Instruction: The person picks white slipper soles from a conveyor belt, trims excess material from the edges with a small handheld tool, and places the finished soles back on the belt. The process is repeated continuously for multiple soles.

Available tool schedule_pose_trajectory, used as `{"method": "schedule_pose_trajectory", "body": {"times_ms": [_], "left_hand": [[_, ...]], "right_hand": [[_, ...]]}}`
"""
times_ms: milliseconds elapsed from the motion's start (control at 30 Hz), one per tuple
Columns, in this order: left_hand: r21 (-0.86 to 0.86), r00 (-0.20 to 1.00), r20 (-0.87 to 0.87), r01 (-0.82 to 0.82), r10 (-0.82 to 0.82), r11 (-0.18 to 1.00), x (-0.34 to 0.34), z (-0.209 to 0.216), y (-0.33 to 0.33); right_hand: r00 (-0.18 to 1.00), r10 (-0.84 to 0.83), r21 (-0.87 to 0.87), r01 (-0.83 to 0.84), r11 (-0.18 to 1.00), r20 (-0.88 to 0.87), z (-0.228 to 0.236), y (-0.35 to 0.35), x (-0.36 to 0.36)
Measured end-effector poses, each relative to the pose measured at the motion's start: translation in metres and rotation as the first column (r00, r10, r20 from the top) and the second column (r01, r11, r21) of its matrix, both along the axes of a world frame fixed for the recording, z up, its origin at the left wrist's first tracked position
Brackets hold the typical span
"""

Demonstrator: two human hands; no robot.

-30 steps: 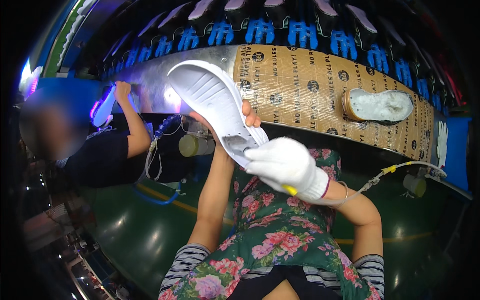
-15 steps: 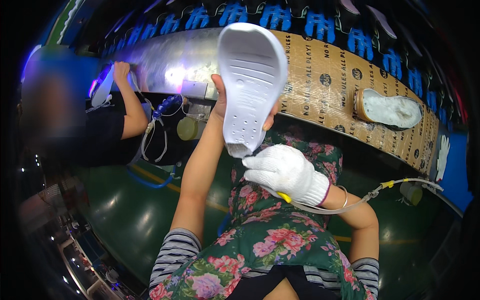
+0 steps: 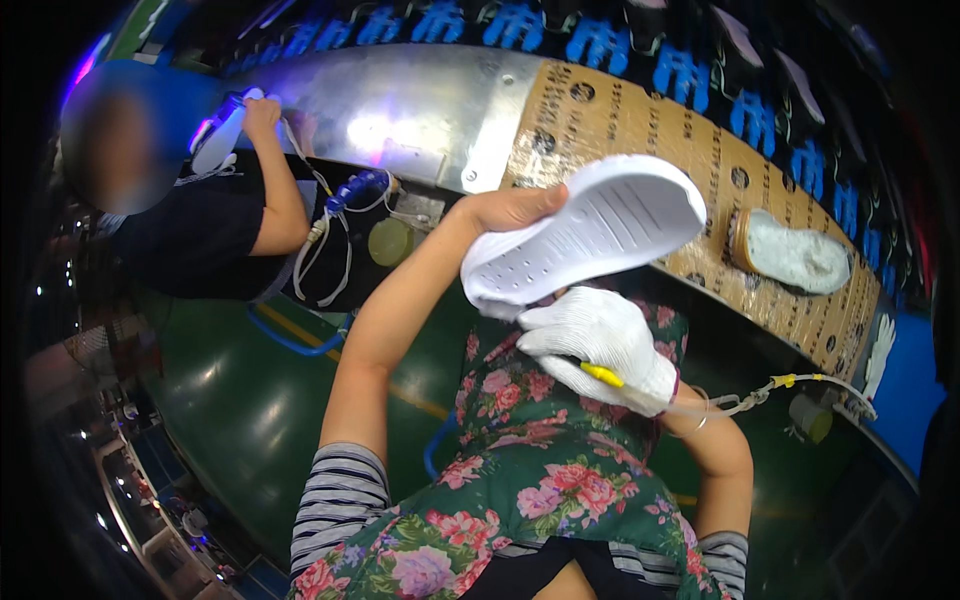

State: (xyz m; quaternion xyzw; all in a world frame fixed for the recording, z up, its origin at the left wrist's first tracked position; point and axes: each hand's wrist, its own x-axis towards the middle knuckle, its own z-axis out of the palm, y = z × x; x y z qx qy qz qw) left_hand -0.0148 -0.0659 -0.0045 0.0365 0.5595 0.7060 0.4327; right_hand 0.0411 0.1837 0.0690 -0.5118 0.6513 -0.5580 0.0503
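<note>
White sole (image 3: 600, 225): since the earlier frame we see it swung from nearly upright to a slant, its broad end now toward the upper right; it is held in the air before the surface, inner face showing.
Left hand (image 3: 515, 205): bare, pinching the sole's upper side, thumb along the outer wall, most fingers hidden behind.
Right hand (image 3: 600, 345): gloved, fingers drawn together beside the narrow end; we cannot tell what the fingertips pinch, or whether they touch the sole.
Yellow piece (image 3: 602, 374): projects by the gloved palm, near the pale tube (image 3: 745, 402) that crosses the wrist.
In the way: the sole covers part of the cardboard sheet's (image 3: 620, 125) near edge.
Second sole (image 3: 795, 252): rests on the cardboard, to our right.
Co-worker's hand (image 3: 262, 115): at a pale sole (image 3: 217, 145), to our left.
Blue coil (image 3: 355, 190): hangs between us and the co-worker, near a yellowish cup (image 3: 390, 243).
Surface (image 3: 440, 90): shiny metal, cardboard over its right part.
Blue holders (image 3: 600, 45): lined up behind it.
Floor (image 3: 250, 400): green, with a yellow line (image 3: 420, 400).
</note>
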Motion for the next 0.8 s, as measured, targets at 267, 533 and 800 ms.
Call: {"method": "schedule_pose_trajectory", "body": {"times_ms": [267,533,800], "left_hand": [[0.464,0.988,0.14,-0.122,0.063,0.877,-0.041,-0.057,0.019],[0.6,0.417,0.398,-0.792,0.817,0.112,-0.016,-0.01,0.026],[0.705,0.751,0.592,-0.659,0.294,0.262,0.119,-0.004,0.02]], "right_hand": [[0.716,-0.173,0.08,0.162,0.984,0.676,-0.003,0.007,-0.009],[0.197,-0.15,0.014,0.561,0.827,0.969,-0.014,-0.002,-0.023],[0.286,-0.217,0.055,0.482,0.874,0.933,-0.021,-0.006,-0.013]]}}
